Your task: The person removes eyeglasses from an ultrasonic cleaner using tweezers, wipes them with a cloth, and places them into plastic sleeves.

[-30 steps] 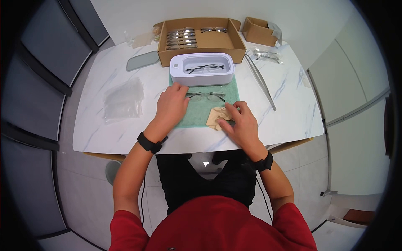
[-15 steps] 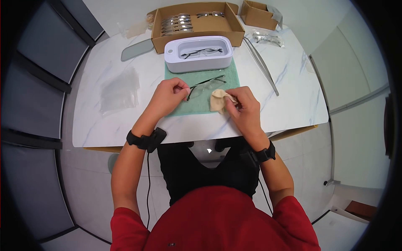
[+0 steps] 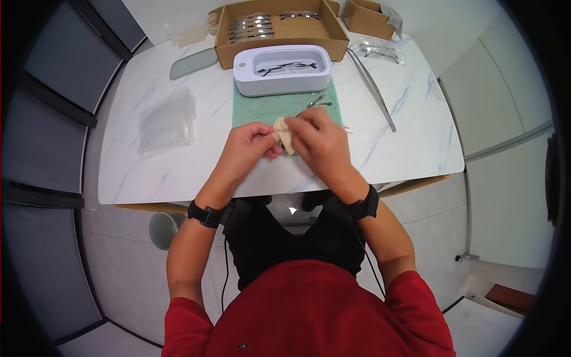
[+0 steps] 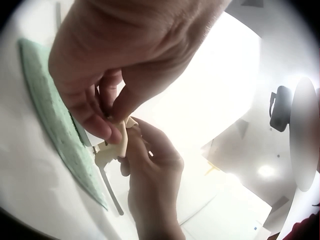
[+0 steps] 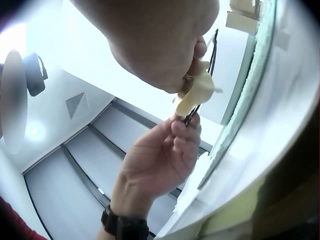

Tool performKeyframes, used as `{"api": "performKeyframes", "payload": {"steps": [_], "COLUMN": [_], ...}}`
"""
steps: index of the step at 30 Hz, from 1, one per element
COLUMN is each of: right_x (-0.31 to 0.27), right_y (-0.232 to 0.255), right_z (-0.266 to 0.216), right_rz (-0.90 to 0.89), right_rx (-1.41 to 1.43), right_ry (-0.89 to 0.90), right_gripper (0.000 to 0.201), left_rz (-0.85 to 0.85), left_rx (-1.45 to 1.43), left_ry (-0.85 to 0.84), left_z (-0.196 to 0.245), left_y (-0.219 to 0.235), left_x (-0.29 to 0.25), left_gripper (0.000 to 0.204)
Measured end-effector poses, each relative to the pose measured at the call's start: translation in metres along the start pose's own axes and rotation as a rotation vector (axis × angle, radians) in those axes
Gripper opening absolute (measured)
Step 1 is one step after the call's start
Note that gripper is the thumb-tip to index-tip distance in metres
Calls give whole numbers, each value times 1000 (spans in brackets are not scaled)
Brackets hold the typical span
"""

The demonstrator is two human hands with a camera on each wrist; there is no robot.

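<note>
Above the green mat (image 3: 262, 110) both hands meet over a pair of thin-framed glasses (image 3: 316, 102). My left hand (image 3: 271, 139) pinches the frame at one end. My right hand (image 3: 295, 126) pinches a beige cloth (image 3: 282, 135) around the glasses, hiding the lenses. The left wrist view shows my left hand (image 4: 112, 125) gripping the frame and cloth (image 4: 118, 145). In the right wrist view the cloth (image 5: 196, 93) is folded round the frame and a dark temple (image 5: 214, 50) sticks out.
A white cleaning tub (image 3: 244, 77) with glasses (image 3: 288, 65) in it stands behind the mat. Behind it is a cardboard box (image 3: 333, 33) with several glasses, and a small box (image 3: 364, 21). Plastic sleeves (image 3: 166, 122) lie left, a long metal strip (image 3: 372, 89) lies right.
Both hands came together. The left hand lifted the glasses off the mat, and the right hand brought the cloth onto them. The head view shifted slightly.
</note>
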State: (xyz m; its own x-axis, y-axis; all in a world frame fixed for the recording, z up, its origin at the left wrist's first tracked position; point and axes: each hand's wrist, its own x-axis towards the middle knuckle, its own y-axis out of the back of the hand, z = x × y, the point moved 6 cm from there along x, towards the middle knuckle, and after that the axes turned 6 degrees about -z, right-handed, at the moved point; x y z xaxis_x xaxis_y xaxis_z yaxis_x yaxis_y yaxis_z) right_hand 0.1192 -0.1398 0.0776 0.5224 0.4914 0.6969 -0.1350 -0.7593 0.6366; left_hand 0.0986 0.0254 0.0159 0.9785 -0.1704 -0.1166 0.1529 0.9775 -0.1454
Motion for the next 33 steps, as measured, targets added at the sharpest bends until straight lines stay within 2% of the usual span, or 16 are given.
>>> {"api": "performKeyframes", "payload": {"steps": [2,4,8,9,11,12,14,15,19,21,24,28,32,33], "right_x": [0,-2,-23,-29,-46,-46,-49,-50,-51,-56,-57,-46,-59,-60], "right_y": [0,8,23,20,1,1,-9,-14,-19,-26,-27,-22,-30,-27], "right_z": [-9,-2,28,27,41,41,40,40,37,32,34,36,33,34], "right_rz": [-36,12,208,205,201,203,194,198,139,-100,-153,-72,-170,-236], "right_rx": [-5,8,297,295,805,802,1144,1244,1341,1250,1243,1468,1387,1275], "right_ry": [46,-25,-340,-336,-666,-669,-860,-881,-900,-906,-905,-938,-938,-868], "right_gripper": [29,27,15,15,12,12,14,17,19,19,19,19,20,21], "left_rz": [-6,52,61,38,6,-18,-40,-37,-19,-26,-15,-43,-27,-27], "left_rx": [-77,-143,-337,-378,-418,-420,-421,-402,-327,-326,-293,-217,-217,-197], "left_ry": [-25,-2,-33,-23,-13,-16,-15,-10,-12,-41,-78,-49,-66,-70], "left_z": [-1,-3,-6,-8,-11,-13,-18,-20,-21,-22,-20,-23,-18,-18], "left_y": [-4,-6,-7,-10,-18,-23,-30,-31,-30,-27,-26,-28,-22,-21], "left_x": [2,-2,-7,-7,-5,-4,-4,-4,-6,-5,-5,-5,-6,-8], "left_gripper": [19,18,19,19,19,19,18,18,19,19,21,20,20,20]}}
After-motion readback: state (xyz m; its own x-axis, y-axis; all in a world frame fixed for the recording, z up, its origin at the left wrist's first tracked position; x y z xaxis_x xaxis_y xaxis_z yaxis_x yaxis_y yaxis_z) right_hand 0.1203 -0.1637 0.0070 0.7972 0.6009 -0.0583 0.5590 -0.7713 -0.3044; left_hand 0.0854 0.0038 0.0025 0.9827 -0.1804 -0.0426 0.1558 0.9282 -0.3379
